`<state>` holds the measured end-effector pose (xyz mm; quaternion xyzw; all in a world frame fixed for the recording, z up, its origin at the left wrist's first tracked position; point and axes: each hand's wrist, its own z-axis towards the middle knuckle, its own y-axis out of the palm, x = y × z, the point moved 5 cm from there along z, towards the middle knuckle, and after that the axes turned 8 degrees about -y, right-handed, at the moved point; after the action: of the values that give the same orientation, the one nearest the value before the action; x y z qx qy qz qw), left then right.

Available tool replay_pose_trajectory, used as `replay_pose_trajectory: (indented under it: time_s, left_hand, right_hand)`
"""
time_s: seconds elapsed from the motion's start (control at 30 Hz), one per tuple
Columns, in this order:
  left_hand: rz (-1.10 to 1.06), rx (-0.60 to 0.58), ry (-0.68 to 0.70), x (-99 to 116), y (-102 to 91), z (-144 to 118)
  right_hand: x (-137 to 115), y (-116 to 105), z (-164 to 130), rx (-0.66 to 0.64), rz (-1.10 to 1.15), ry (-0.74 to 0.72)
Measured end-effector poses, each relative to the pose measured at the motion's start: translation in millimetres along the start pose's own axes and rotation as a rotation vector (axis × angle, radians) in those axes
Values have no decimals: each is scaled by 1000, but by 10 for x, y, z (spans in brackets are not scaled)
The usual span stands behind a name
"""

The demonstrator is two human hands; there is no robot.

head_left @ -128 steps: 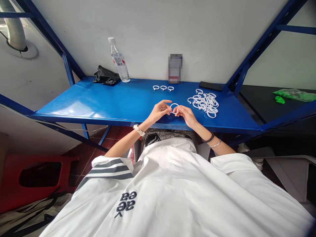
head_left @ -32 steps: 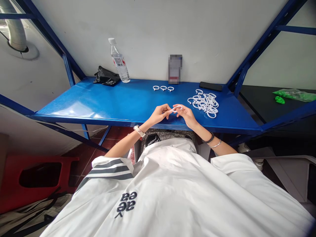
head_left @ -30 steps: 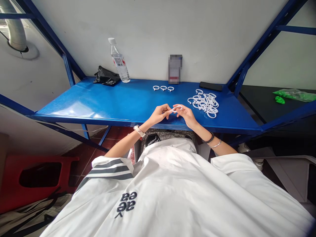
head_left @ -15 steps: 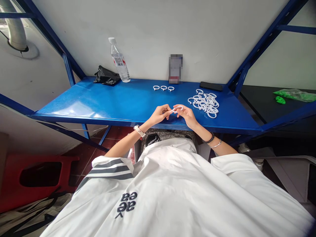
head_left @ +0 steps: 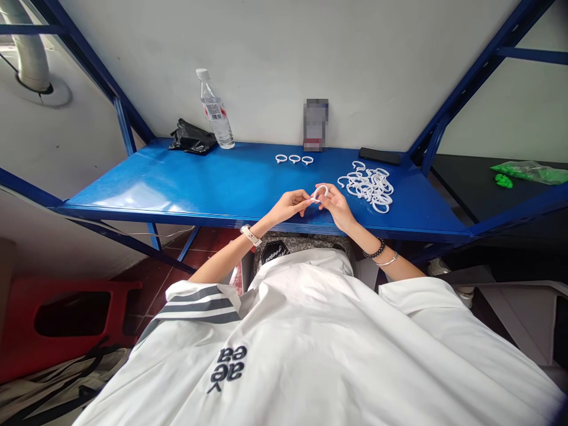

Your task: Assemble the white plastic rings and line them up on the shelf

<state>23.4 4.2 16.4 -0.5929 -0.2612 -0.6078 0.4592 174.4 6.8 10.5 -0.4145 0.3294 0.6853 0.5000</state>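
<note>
The left hand and the right hand meet over the near edge of the blue bench, and both pinch one white plastic ring between them. The left hand's fingertips close on the ring's left end; the right hand grips its right side with thumb and forefinger, so the ring stands as a small arch above the knuckles, clear of the bench surface. A watch sits on the left wrist, and a dark bead bracelet with a thin bangle sits on the right wrist.

Just right of the right hand, a loose pile of white rings lies on the bench, the rings tangled over one another. Farther back and slightly left of the hands, three rings lie flat in a short row, side by side.

Along the far edge by the wall stand a clear water bottle, upright, capped, and showing little or no water, and a small blurred box. A crumpled black bag lies just left of the bottle; what it holds cannot be seen. A dark flat phone lies at the far right, beyond the pile.

Off to the right, on a dark surface, a green plastic bag lies with a small green piece beside it. A red stool stands on the floor at the near left
</note>
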Motion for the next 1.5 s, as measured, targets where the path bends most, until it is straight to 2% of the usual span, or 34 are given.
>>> replay_pose_trajectory:
  time_s: [0.27,0.43,0.73,0.93,1.13,1.33,1.5]
  left_hand:
    - [70,-31,-9,4,34,-14]
    - [40,-27,-2,32,35,-26]
    - [9,-44,44,66,23,-30]
    - [-45,-29,-13,56,5,-17]
    - [-26,-15,-7,39,-4,-13]
    - [-143,38,-28,-60,-51,38]
    - [-210,107,-53,-94,-95,54]
  right_hand:
    - [-17,18,-10,-51,-65,-23]
    - [-1,24,-18,-84,-100,-20]
    - [16,59,-36,-128,-292,-62]
    - [24,60,-47,-109,-338,-69]
    - [26,57,-52,-104,-354,-57]
    - [-84,81,-100,-65,-334,-172]
    - [-121,182,-170,-131,-521,-284]
